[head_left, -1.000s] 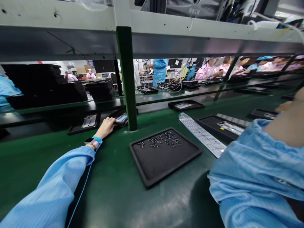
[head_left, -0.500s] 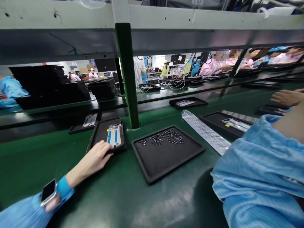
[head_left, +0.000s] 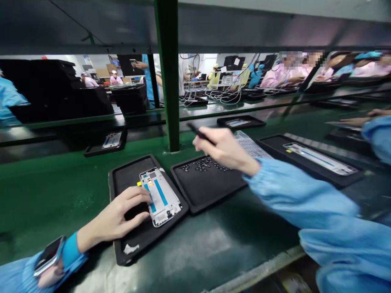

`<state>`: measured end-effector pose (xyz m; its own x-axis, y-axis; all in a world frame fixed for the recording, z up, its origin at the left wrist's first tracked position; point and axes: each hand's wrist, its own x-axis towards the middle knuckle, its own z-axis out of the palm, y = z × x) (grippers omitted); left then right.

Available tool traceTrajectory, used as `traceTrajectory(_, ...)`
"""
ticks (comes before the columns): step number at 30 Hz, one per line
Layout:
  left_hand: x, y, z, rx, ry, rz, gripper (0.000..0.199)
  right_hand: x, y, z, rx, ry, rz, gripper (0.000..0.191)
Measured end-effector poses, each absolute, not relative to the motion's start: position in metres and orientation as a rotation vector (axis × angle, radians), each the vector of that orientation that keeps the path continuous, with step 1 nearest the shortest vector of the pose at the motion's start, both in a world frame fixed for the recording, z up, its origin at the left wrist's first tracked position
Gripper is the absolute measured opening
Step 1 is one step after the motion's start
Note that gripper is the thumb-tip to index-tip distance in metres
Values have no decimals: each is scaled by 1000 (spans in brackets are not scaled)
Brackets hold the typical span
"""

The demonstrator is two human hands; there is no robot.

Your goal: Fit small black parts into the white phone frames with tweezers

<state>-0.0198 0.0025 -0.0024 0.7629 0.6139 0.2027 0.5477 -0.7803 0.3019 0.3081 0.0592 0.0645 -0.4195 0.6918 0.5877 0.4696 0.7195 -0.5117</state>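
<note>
A glossy green tabletop (head_left: 189,252) stretches under a smooth grey shelf (head_left: 244,32), with a square-edged green post (head_left: 171,101) between them. At the far left stands a tall stack (head_left: 45,93) of matte black trays. Closer in, the near tray (head_left: 125,173), black and rectangular with a raised rim and rounded corners, lies aslant, its right side against the parts tray (head_left: 207,191). Farther right, another black tray (head_left: 275,150) bears a long pale frame with a yellow tab; a clear plastic sheet (head_left: 252,144) of small pockets lies behind the right hand. The phone frame (head_left: 165,195), thin silvery metal with rounded corners and two bright blue strips, lies flat in the near tray; its fine markings are too small to read. The left hand (head_left: 117,215) has its fingers loosely spread, the fingertips on the frame's left side. The right hand (head_left: 224,148), blurred, pinches a slim black tool (head_left: 200,133) above the parts tray. A ragged white scrap (head_left: 131,248) sticks to the near tray's lower rim, and a yellow tab (head_left: 139,184) juts from the phone frame. Tiny shiny black parts (head_left: 203,163) dot the parts tray.
</note>
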Motion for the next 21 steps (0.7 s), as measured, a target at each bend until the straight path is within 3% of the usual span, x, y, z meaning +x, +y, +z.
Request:
traceTrajectory(5,-18,-1,-5,2710,968,550,15,293,80,15,-1099,-2164,376,22)
traceTrajectory(8,-14,-4,-2,2738,913,607,27,288,86,0,-1116,-2242,422,12)
traceTrajectory(17,-12,-12,-11,2614,1014,790,36,291,87,-8,-1008,-2360,439,9)
traceTrajectory(21,15,-27,5,2689,825,790,38,292,89,-5,-996,-2338,447,9)
